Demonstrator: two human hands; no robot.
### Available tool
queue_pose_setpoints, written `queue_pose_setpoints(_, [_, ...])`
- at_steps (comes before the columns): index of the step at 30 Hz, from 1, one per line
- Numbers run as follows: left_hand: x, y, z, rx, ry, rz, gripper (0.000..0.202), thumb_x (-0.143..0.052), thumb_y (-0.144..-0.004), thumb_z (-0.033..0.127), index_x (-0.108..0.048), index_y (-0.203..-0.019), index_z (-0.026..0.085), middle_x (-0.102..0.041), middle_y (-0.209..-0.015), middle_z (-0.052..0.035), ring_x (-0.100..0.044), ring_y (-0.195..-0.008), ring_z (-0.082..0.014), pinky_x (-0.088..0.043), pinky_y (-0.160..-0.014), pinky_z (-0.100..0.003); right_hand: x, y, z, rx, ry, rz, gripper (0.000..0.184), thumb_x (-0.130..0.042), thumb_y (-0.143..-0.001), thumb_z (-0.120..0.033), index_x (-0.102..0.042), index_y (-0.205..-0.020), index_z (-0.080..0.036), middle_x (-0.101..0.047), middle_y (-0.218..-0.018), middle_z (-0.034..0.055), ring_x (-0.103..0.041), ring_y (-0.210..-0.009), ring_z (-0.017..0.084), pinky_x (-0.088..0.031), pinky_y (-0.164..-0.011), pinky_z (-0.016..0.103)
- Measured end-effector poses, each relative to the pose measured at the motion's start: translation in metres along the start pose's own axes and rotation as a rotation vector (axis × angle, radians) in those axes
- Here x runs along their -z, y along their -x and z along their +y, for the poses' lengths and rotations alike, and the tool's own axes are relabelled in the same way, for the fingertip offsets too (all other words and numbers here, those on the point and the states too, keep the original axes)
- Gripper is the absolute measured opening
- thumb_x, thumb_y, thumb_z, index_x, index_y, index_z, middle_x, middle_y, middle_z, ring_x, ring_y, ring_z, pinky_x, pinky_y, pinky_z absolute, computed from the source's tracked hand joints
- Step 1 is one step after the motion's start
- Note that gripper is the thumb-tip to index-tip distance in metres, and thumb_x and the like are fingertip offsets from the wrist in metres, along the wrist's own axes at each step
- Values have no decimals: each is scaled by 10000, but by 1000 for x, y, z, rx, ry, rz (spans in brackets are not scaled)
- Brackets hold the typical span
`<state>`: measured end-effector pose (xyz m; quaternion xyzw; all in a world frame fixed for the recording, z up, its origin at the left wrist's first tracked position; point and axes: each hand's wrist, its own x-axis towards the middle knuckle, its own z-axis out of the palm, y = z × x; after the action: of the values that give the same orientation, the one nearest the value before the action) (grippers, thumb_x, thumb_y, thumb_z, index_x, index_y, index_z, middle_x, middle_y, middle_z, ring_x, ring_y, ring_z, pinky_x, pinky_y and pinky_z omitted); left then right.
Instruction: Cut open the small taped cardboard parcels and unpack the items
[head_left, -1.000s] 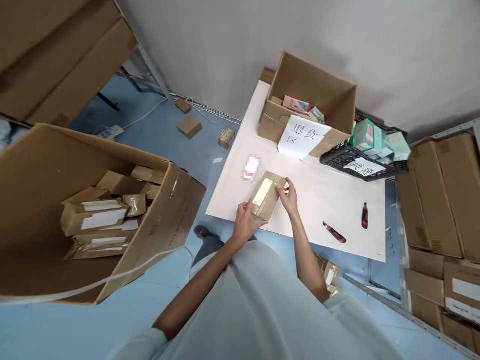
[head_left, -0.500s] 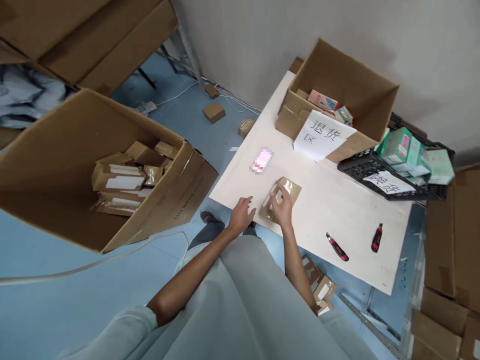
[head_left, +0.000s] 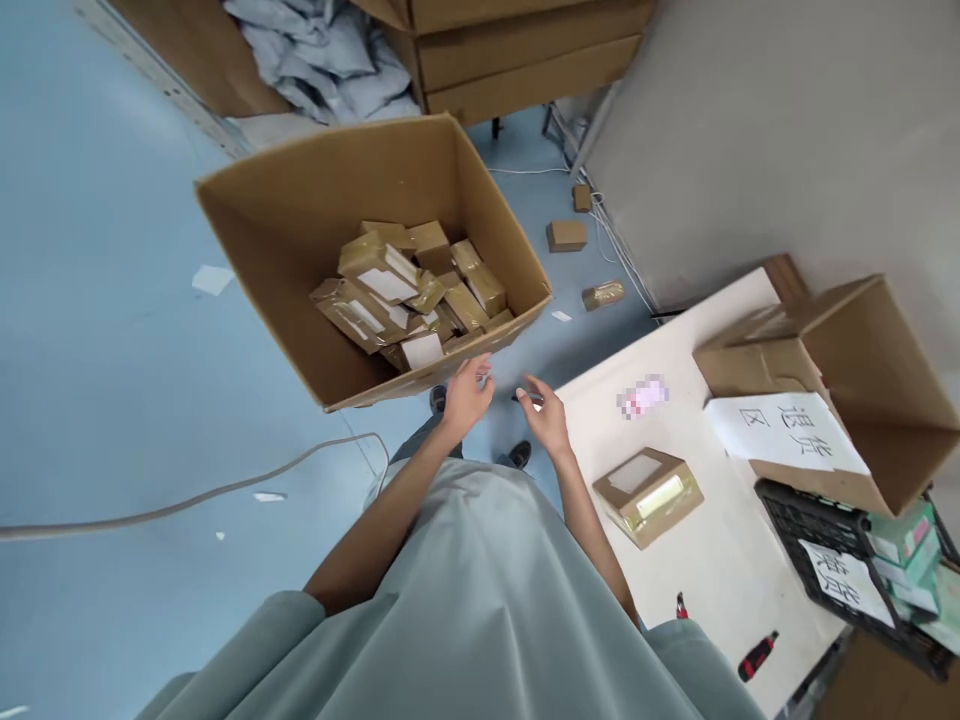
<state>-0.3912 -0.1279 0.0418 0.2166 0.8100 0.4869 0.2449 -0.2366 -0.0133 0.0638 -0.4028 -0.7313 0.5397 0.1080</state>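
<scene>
My left hand (head_left: 468, 396) is just in front of the near wall of a large open carton (head_left: 300, 330), fingers apart and holding nothing. My right hand (head_left: 546, 418) hovers between that carton and the white table (head_left: 600, 405), also empty with its fingers spread. Inside the carton lies a heap of small taped cardboard boxes (head_left: 375, 275), several with white labels. One taped cardboard box (head_left: 649, 496) rests on the table to the right of my right hand, apart from it.
A carton with a handwritten paper sign (head_left: 787, 432) and a black crate (head_left: 814, 510) of green boxes stand on the table. Two utility knives lie there, one at the front (head_left: 757, 656). Small boxes (head_left: 567, 236) and a cable (head_left: 225, 483) are on the floor.
The view has turned left toward the large carton. My right hand has come off the taped box, which stays on the table. Both hands are now near the carton.
</scene>
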Motion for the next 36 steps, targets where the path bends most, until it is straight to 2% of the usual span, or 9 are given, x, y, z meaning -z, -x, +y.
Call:
queue_pose_setpoints(4, [78,-54,-38,72,25,109,440,-667,-950,146,-760,-1372,224,-826,-1255,-115,-808,-1142,-251,-658,-1094,-427,-60,-42,-30,-28,9,-120,461,-713,-1044,-578,-807,-1308,-212,-857,-1366,164,-834,-1235,318,-672,-1123,507])
queue_pose_setpoints(8, [150,-97,-80,170,-56,177,450,-674,-947,158,-747,-1390,192,-818,-1291,-135,-801,-1180,-276,-641,-1128,-445,-120,-70,-61,-60,3,-195,446,-727,-1041,-591,-817,-1280,-225,-874,-1327,142,-838,-1249,310,-670,-1131,476])
queue_pose_setpoints(11, [190,-123,-111,274,-121,238,451,-666,-943,166,-739,-1387,200,-803,-1350,-142,-793,-1227,-290,-624,-1163,-457,-160,-86,-79,-80,-2,-260,424,-728,-1045,-566,-819,-1285,-228,-885,-1291,129,-846,-1231,296,-667,-1135,457])
queue_pose_setpoints(14, [215,-149,-141,379,-199,250,460,-669,-933,180,-737,-1388,199,-787,-1382,-154,-782,-1251,-312,-605,-1193,-479,-189,-103,-92,-93,7,-328,387,-728,-1054,-523,-821,-1295,-235,-892,-1263,115,-851,-1222,285,-658,-1152,453])
queue_pose_setpoints(20, [233,-208,-196,532,-299,208,532,-678,-943,206,-728,-1472,179,-737,-1457,-194,-712,-1410,-372,-536,-1290,-496,-224,-134,-96,-141,88,-360,326,-707,-1068,-454,-832,-1289,-251,-890,-1296,98,-852,-1228,281,-654,-1157,443])
queue_pose_setpoints(24, [238,-254,-237,570,-319,213,592,-690,-952,182,-693,-1544,179,-664,-1577,-208,-661,-1486,-388,-487,-1340,-488,-243,-147,-89,-193,121,-378,325,-680,-1073,-446,-827,-1298,-262,-895,-1279,80,-855,-1228,282,-649,-1170,458])
queue_pose_setpoints(28, [235,-295,-284,611,-420,139,650,-672,-937,140,-637,-1587,150,-608,-1656,-225,-568,-1569,-383,-444,-1357,-482,-258,-158,-77,-210,121,-411,343,-671,-1074,-469,-820,-1314,-273,-891,-1301,77,-844,-1264,287,-641,-1189,469])
queue_pose_setpoints(32, [232,-317,-324,646,-556,81,538,-566,-937,102,-700,-1458,100,-686,-1518,-238,-556,-1524,-383,-472,-1305,-505,-268,-165,-60,-188,93,-405,380,-653,-1091,-524,-817,-1327,-275,-881,-1338,82,-835,-1284,289,-645,-1182,458])
queue_pose_setpoints(36, [239,-318,-339,603,-678,56,465,-403,-998,81,-791,-1254,100,-745,-1359,-243,-569,-1428,-383,-505,-1247,-553,-273,-165,-43,-193,91,-378,410,-638,-1104,-562,-817,-1329,-270,-876,-1350,92,-834,-1283,295,-649,-1175,455])
